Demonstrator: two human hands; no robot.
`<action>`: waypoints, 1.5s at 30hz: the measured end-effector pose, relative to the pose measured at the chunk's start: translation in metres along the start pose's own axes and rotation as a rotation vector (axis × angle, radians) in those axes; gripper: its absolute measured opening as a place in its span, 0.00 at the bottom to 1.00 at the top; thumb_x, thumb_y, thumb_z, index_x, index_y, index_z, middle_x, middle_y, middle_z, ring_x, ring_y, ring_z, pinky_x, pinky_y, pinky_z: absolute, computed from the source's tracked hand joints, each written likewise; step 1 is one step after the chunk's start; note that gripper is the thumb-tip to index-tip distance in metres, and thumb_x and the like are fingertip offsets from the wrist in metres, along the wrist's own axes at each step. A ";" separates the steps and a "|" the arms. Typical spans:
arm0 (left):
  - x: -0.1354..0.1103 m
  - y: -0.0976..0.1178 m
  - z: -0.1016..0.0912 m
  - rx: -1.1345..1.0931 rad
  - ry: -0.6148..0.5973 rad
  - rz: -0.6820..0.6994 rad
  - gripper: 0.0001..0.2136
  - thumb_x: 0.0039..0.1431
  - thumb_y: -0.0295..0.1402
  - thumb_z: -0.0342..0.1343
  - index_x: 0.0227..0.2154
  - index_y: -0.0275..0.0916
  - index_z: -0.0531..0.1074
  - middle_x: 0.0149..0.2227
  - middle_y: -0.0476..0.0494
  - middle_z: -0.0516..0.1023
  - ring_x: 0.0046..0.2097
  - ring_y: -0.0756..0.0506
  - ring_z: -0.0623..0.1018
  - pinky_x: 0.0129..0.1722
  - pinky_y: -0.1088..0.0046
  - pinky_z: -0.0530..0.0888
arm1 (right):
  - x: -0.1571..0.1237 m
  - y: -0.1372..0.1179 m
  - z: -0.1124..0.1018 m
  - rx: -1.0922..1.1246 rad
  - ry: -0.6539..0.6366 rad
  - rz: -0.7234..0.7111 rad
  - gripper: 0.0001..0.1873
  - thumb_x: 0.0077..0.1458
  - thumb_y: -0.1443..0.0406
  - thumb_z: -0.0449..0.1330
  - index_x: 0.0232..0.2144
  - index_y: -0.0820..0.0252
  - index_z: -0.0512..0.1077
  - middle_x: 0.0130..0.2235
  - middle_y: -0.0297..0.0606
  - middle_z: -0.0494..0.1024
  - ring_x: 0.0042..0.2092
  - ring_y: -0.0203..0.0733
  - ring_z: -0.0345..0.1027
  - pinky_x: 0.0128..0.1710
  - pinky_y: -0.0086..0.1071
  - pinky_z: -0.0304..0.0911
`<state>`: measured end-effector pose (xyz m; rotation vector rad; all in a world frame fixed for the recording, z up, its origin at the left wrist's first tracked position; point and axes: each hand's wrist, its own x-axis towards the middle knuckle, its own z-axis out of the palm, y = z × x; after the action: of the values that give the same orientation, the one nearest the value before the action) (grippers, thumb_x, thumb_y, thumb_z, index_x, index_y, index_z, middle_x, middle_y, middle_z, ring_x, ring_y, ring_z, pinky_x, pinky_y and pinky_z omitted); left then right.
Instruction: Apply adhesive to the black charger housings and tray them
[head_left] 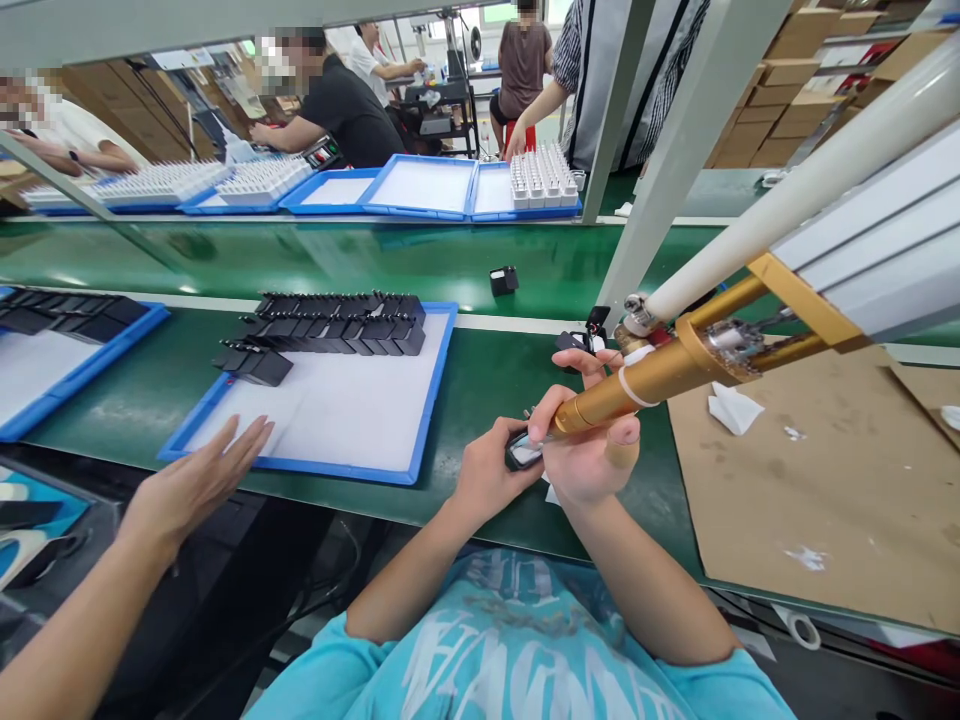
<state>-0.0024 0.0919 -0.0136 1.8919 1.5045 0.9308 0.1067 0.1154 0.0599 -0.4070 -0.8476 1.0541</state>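
Observation:
In front of my chest, my left hand (487, 462) is closed around a small black device (523, 450) with a pale, glossy face. My right hand (589, 450) grips the lower end of a gold-coloured electric screwdriver (637, 390), which slants down from the upper right on an arm. The screwdriver's lower end meets the device, but its tip is hidden by my fingers. Just behind my right hand, a black part (581, 340) lies on the green bench (480, 390).
Left of my hands is a blue-rimmed tray (420, 430) with rows of black boxes (337, 325). A co-worker's open hand (202, 480) reaches over its near edge. One black box (504, 281) sits on the green belt (375, 260). Cardboard (810, 500) covers the right side.

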 end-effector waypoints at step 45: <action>0.013 -0.032 -0.021 0.236 -0.049 0.201 0.14 0.67 0.37 0.48 0.52 0.42 0.70 0.45 0.42 0.79 0.46 0.46 0.77 0.47 0.68 0.73 | 0.006 -0.010 -0.047 -0.068 0.069 -0.051 0.20 0.53 0.49 0.56 0.45 0.49 0.63 0.41 0.33 0.73 0.17 0.30 0.66 0.12 0.28 0.56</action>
<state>-0.0362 0.1123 -0.0233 2.2516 1.4691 0.8150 0.1501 0.1206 0.0396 -0.4739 -0.8302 0.9607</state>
